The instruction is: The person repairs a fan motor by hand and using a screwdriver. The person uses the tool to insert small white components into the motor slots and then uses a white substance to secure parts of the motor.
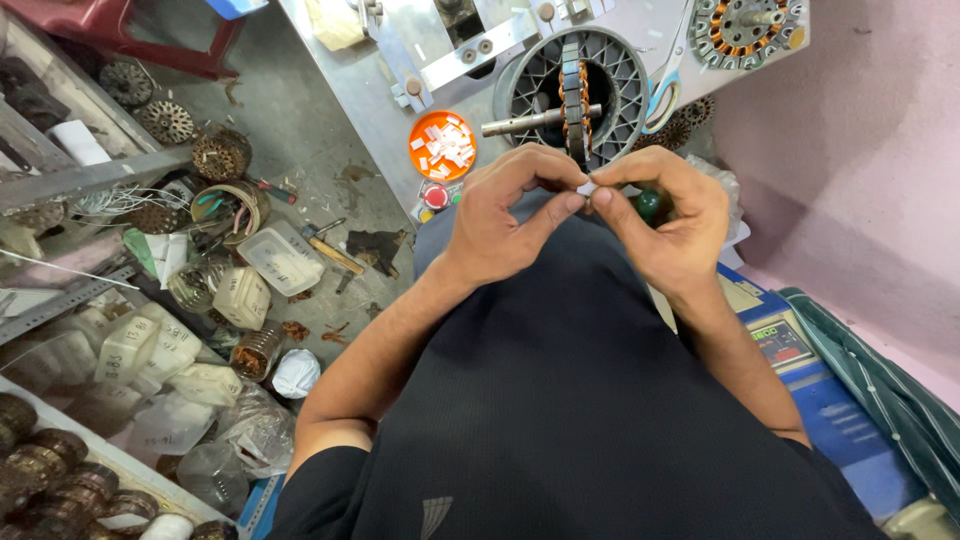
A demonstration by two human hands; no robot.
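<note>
My left hand [515, 210] and my right hand [665, 215] meet in front of my chest, fingertips pinched together on a small white paper slip [588, 187]. Just beyond my fingers a motor stator [574, 92] with copper windings stands edge-on on a steel shaft [525, 121], inside a round grey slotted fixture [620, 75] on a metal bench. An orange dish [442, 145] holding several white paper slips sits left of the fixture.
Scissors with blue handles [668, 75] lie right of the fixture, and another wound stator [745, 28] sits at the top right. The floor at left holds coils, white plastic boxes [243, 297] and wound stators [168, 120]. A blue device [800, 360] is at my right.
</note>
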